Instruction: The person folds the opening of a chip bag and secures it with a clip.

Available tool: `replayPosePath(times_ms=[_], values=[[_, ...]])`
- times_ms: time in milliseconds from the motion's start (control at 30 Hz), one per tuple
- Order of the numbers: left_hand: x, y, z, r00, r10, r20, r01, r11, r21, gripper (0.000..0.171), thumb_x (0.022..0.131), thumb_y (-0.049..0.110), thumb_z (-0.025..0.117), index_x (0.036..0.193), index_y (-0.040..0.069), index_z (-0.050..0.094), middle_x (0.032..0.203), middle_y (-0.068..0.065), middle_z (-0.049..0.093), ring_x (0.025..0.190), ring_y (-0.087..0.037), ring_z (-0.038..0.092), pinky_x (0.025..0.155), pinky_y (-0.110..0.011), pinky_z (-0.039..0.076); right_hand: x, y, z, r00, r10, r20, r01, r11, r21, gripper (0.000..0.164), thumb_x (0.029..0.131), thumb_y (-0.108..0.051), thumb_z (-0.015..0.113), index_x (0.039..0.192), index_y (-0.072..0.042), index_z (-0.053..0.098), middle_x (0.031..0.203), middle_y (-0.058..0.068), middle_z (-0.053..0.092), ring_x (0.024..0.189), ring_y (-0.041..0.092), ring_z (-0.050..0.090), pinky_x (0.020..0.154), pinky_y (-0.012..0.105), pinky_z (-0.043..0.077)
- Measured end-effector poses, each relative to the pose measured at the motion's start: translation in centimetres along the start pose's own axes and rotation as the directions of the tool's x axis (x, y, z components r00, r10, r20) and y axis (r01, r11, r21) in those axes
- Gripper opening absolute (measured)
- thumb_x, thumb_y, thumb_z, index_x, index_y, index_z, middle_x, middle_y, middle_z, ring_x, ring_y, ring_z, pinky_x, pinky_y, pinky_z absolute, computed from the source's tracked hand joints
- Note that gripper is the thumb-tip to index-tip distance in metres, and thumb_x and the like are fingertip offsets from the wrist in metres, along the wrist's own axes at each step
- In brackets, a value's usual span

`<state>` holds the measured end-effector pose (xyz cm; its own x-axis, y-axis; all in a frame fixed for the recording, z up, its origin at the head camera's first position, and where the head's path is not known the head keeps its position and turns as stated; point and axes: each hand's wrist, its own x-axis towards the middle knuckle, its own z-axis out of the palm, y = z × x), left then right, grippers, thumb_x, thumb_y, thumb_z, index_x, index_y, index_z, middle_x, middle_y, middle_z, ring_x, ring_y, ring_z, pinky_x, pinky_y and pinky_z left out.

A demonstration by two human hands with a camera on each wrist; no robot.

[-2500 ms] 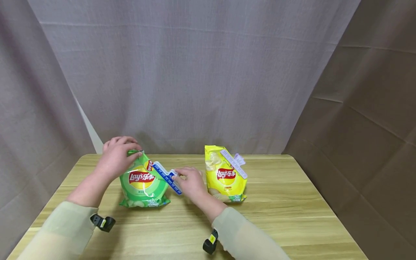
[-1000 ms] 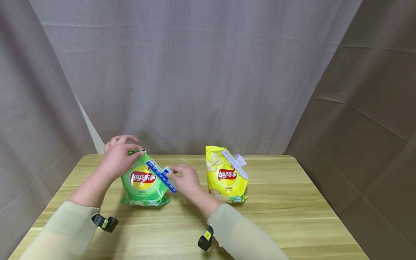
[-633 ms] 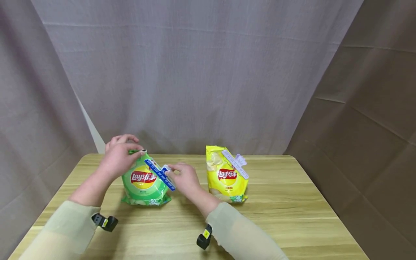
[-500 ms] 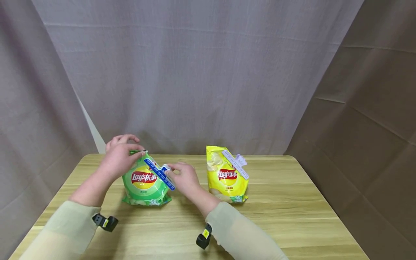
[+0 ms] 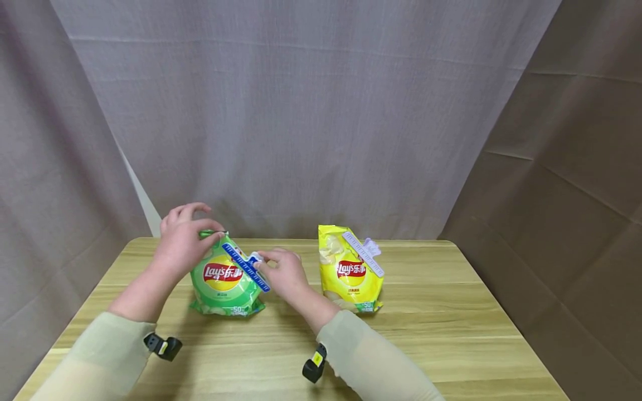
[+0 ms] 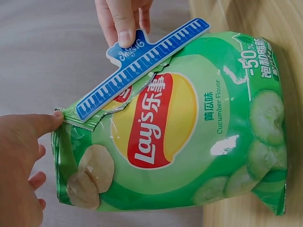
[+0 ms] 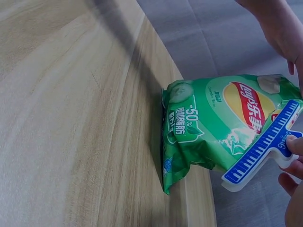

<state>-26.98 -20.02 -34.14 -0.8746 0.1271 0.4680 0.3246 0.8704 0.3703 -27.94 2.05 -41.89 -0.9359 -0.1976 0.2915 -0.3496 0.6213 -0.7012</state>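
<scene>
A green bag of chips (image 5: 220,298) stands upright on the table at the left. Its top edge is pinched between the thumb and fingers of my left hand (image 5: 183,239). Across the bag's torn upper right corner lies a blue and white bag clip (image 6: 142,68) with a piano-key pattern. My right hand (image 5: 286,273) pinches the clip's handle, thumb in front and fingers behind. In the left wrist view the clip slants along the torn edge (image 6: 113,109); whether its back bar is behind the bag is hidden.
To the right a yellow bag of chips (image 5: 346,287) stands upright, a lilac clip (image 5: 362,253) slanting across its upper right corner. The wooden table (image 5: 426,334) ends at a grey curtain (image 5: 321,122) behind the bags.
My right hand has brought the blue clip up and left onto the green bag's corner, with little movement in the last half second. My left hand keeps its hold, its other fingers lifting slightly.
</scene>
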Motion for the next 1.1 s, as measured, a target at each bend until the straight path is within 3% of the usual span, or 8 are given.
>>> replayPosePath(times_ms=[267,467,1100], values=[[0.1,0.2,-0.3,0.999,-0.025,0.042,0.026,0.999,-0.022,0.01,0.092,0.024,0.072,0.094,0.017,0.078,0.146,-0.016,0.042,0.137,-0.049,0.022,0.11,-0.068,0.008,0.0,-0.3,0.2,1.0,-0.006,-0.027,0.005,1.0,-0.028,0.032,0.093,-0.031,0.07,0.122,-0.02,0.072,0.114,-0.004,0.072,0.117,0.02,0.06,0.107,0.043,0.037],[0.0,0.2,-0.4,0.998,-0.031,0.051,0.033,0.999,-0.025,0.01,0.091,0.024,0.072,0.095,0.017,0.078,0.149,-0.014,0.04,0.139,-0.048,0.021,0.111,-0.068,0.007,0.0,-0.7,0.2,0.998,-0.053,-0.041,0.051,0.998,-0.047,0.033,0.093,-0.029,0.07,0.123,-0.016,0.071,0.109,-0.004,0.073,0.115,0.018,0.061,0.115,0.044,0.028],[0.1,0.5,-0.3,0.998,-0.008,0.055,0.008,1.0,0.005,0.009,0.092,0.022,0.071,0.094,0.017,0.077,0.15,-0.013,0.039,0.14,-0.047,0.02,0.111,-0.066,0.009,0.2,-1.5,0.5,0.997,-0.02,-0.075,0.021,1.0,0.021,0.033,0.091,-0.03,0.072,0.122,-0.02,0.071,0.117,-0.006,0.071,0.116,0.017,0.059,0.107,0.041,0.035]])
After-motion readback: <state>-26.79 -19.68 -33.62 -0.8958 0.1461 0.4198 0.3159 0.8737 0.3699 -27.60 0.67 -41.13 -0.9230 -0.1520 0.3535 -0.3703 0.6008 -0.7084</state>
